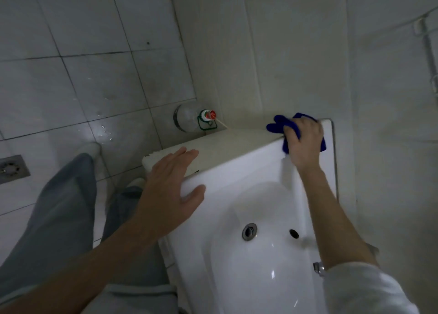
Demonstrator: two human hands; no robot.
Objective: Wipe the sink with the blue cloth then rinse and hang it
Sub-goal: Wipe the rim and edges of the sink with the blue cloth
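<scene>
Nearest the camera, the right arm comes in from the lower right in a white sleeve (pixel 365 290) pushed above the elbow. Its bare forearm stretches across the right side of the white sink (pixel 237 171), passing over a small chrome fitting (pixel 318 268) at the rim. The left forearm rises from the lower left over grey trouser legs (pixel 64 207). In the basin lie a metal-ringed drain (pixel 249 231) and, just right of it, a smaller dark overflow hole (pixel 294 233). The left hand (pixel 170 185) lies flat and open on the sink's left edge, fingers straight and close together, pointing away over a pale ledge (pixel 225 145); the thumb is spread onto the white rim, and it holds nothing. Farther on, the right hand (pixel 304 145) is at the sink's far corner, knuckles up, fingers bent down over the blue cloth (pixel 279 125) and bunching it against the rim. The cloth sits under and beyond the palm, with loose folds sticking out to the left past the fingertips and a bit showing at the right of the hand. Beyond the ledge, a clear bottle (pixel 189 118) with a red-and-white cap stands on the tiled floor (pixel 94 76) in the corner by the wall. A floor drain (pixel 10 169) sits at the far left edge, well apart from the sink, and a pipe (pixel 429 48) runs down the wall at the upper right
</scene>
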